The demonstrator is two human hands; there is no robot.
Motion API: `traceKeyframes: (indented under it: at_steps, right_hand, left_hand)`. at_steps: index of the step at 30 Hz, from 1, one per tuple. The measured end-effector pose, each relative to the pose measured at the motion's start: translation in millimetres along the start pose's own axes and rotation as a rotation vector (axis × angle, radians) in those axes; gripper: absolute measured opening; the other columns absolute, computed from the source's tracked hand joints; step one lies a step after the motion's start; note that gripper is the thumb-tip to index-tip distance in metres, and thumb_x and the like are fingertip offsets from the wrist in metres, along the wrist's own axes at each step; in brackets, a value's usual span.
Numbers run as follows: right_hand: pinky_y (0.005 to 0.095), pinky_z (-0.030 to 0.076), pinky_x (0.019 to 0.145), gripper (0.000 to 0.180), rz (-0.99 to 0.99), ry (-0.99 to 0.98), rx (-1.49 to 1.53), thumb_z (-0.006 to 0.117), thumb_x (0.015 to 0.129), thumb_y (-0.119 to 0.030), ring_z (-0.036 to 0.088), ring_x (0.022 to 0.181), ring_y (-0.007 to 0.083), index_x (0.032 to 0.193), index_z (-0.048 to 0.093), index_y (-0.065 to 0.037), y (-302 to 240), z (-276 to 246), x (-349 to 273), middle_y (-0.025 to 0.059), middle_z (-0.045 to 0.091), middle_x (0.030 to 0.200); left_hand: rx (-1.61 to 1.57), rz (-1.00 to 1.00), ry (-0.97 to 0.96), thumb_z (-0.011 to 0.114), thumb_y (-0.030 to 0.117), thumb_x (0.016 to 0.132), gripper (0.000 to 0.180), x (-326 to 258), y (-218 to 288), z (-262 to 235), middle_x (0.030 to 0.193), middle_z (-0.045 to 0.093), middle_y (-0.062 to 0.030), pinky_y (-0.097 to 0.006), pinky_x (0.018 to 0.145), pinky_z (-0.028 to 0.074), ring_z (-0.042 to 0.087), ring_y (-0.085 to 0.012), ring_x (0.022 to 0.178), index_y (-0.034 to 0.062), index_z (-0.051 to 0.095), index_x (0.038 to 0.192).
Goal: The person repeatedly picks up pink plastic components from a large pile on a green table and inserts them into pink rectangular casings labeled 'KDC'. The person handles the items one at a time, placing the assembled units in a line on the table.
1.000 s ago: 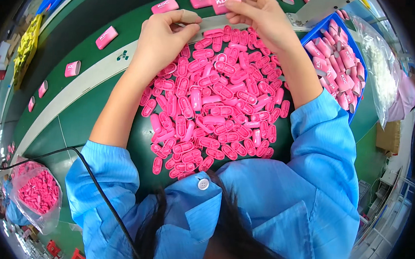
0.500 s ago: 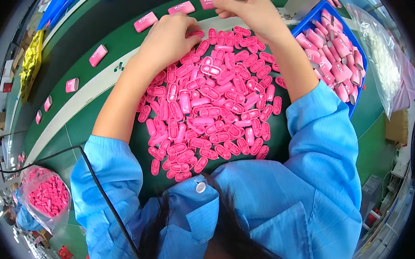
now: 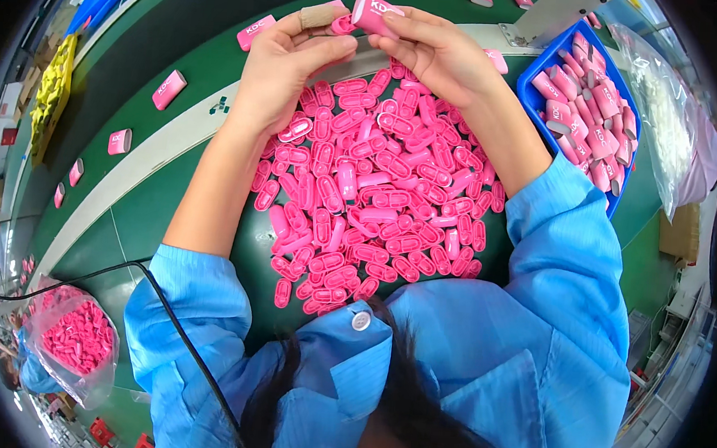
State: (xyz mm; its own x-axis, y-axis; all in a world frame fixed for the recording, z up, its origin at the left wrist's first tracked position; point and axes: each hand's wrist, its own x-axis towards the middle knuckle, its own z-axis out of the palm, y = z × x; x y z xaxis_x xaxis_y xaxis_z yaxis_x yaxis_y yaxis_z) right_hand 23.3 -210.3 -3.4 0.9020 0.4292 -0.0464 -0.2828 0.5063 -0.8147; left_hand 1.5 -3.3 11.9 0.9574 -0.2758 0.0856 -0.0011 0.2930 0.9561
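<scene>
A pink cap (image 3: 343, 25) is held near the fingertips of the left hand (image 3: 284, 65), whose thumb and index finger are drawn to a narrow gap. One finger of that hand is covered by a tan wrap (image 3: 324, 15). A pink case (image 3: 376, 14) is gripped in the right hand (image 3: 446, 58), with its thumb and fingers closed about the sides. The case is tilted, its end turned toward the cap; whether the two are touching cannot be told. Both are held above the far edge of a pile (image 3: 376, 196) of similar caps, which is spread on the green bench (image 3: 253, 227). More cases are heaped in a blue tray (image 3: 533, 97) on the right, and others are seen beyond the pale rail (image 3: 153, 152).
</scene>
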Motion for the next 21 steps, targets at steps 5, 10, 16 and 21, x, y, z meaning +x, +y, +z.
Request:
traceKeyframes:
  at_steps: [5, 10, 16, 21]
  right_hand:
    - [0.0215, 0.053, 0.080, 0.030, -0.025, -0.041, -0.091, 0.056, 0.091, -0.011, 0.064, 0.089, 0.0165, 0.116, 0.051, 0.005, 0.4, 8.4, -3.3, 0.0118, 0.060, 0.106]
    - [0.0216, 0.048, 0.068, 0.019, -0.254, 0.079, -0.780, 0.064, 0.085, -0.006, 0.059, 0.078, 0.0079, 0.102, 0.059, 0.000, -14.2, 31.3, -9.9, 0.0027, 0.064, 0.087]
    - [0.0231, 0.049, 0.069, 0.021, -0.092, 0.036, -0.543, 0.063, 0.085, -0.005, 0.060, 0.077, 0.0098, 0.105, 0.057, 0.001, -8.1, 17.1, -5.7, 0.0049, 0.064, 0.089]
    - [0.0232, 0.051, 0.075, 0.028, -0.169, 0.032, -0.712, 0.064, 0.086, -0.011, 0.062, 0.082, 0.0112, 0.111, 0.057, 0.001, -9.0, 10.6, -6.5, 0.0074, 0.065, 0.093]
  left_hand:
    - [0.120, 0.148, 0.064, 0.065, 0.008, 0.084, 0.024, 1.9, -2.5, -1.1, 0.095, 0.066, -0.0082, -0.026, 0.077, 0.052, 0.064, -0.0135, 0.085, -0.0023, 0.062, 0.106]
    - [0.088, 0.094, 0.068, 0.063, 0.010, 0.086, 0.023, 0.3, 1.0, -3.4, 0.097, 0.066, -0.0089, -0.027, 0.078, 0.052, 0.064, -0.0145, 0.087, -0.0026, 0.062, 0.105]
    - [0.238, 0.098, 0.034, 0.064, 0.011, 0.086, 0.026, 0.2, -3.8, -1.4, 0.097, 0.066, -0.0101, -0.024, 0.075, 0.053, 0.064, -0.0134, 0.085, -0.0043, 0.061, 0.107]
    - [0.306, 0.104, 0.055, 0.065, 0.012, 0.085, 0.027, 0.2, -0.8, -0.5, 0.091, 0.067, -0.0100, -0.023, 0.072, 0.053, 0.065, -0.0129, 0.079, -0.0054, 0.062, 0.105]
